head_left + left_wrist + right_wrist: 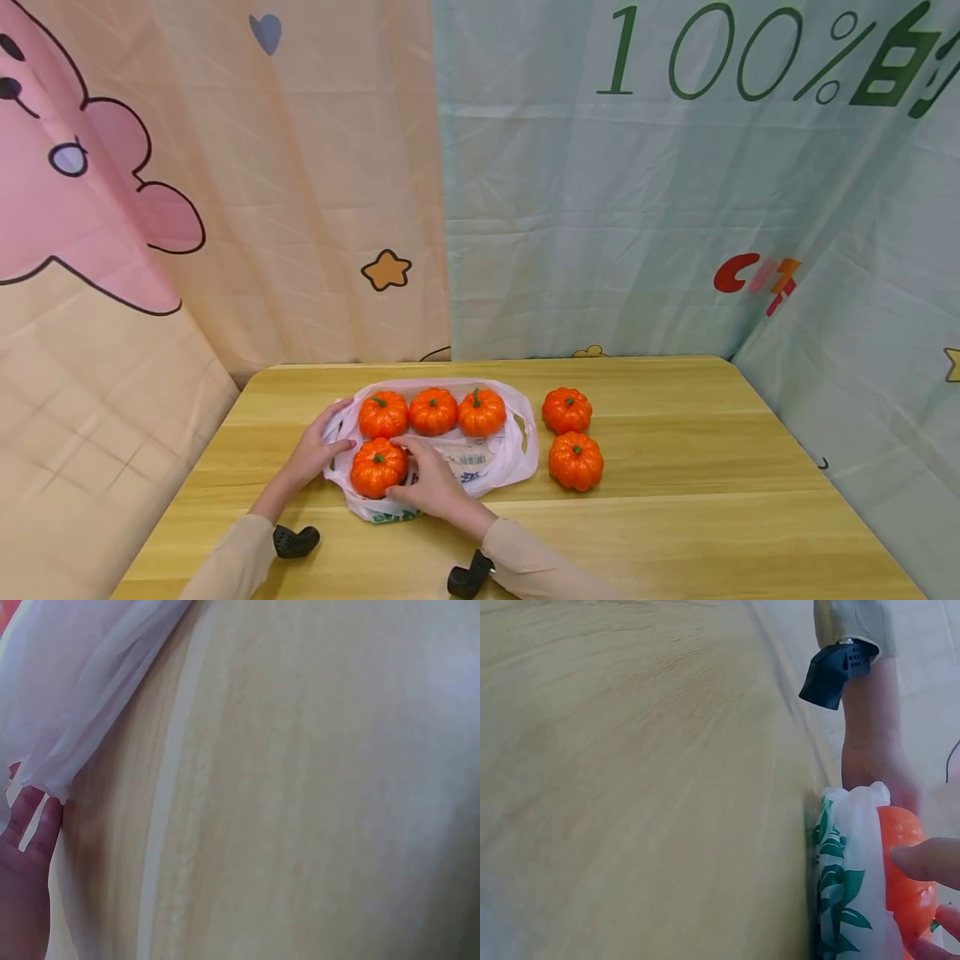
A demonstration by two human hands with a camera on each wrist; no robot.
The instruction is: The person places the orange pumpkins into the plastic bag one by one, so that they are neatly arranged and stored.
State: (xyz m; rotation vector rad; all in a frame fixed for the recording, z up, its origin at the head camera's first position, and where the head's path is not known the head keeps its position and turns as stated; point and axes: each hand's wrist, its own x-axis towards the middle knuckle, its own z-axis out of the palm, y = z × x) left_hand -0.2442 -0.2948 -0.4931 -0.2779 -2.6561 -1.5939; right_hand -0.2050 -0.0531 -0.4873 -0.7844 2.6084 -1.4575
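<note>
A right hand (438, 485) pinches a ribbed orange pumpkin (377, 469) inside the front left of a white plastic bag (516, 465); a left hand (313, 450), fingers spread, touches the bag's left edge. Behind, the bag holds three more orange pumpkins (433, 412); two others (576, 463) stand outside, right.

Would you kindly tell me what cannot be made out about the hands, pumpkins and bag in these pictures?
Head: the right edge of the front pumpkin, partly covered by the right hand.
Head: the print around the barcode, too small to read.
Left wrist: some fingertips of the left hand, hidden behind the plastic bag.
Right wrist: most of the right hand, cut off by the picture's right edge.
</note>
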